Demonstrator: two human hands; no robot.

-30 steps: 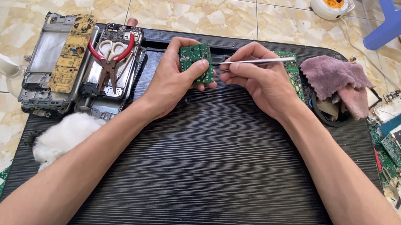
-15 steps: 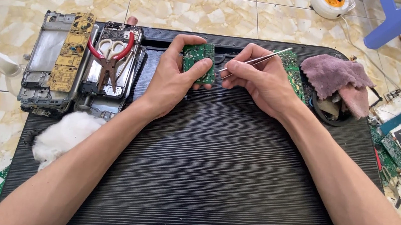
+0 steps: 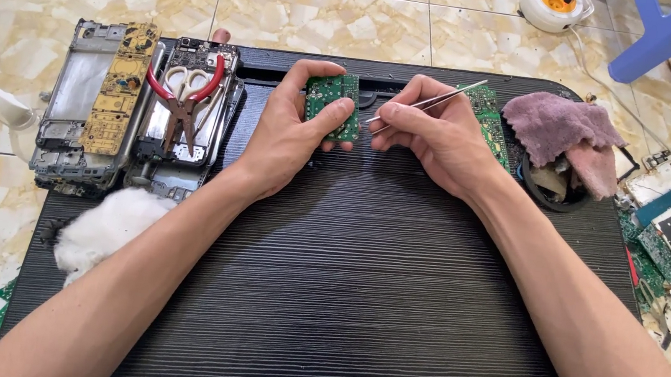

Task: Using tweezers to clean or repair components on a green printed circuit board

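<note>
Green board (image 3: pixel 333 106) is sitting pinched in our left hand (image 3: pixel 296 129), thumb across it; our right hand (image 3: pixel 434 132) is gripping tweezers (image 3: pixel 425 104), tip just right of the board. We are judging work mid-way: another board (image 3: pixel 490 122) is waiting behind the right fingers, stripped frames (image 3: pixel 92 106) lying far left.

Lighting and picture quality: bright, even daylight, source possibly at upper right; soft short shadows beneath both forearms on the black ribbed tray (image 3: pixel 356 300); mild sheen on floor tiles (image 3: pixel 330 11); centre sharp, slight wide-angle stretch and softness at the corners.
</note>
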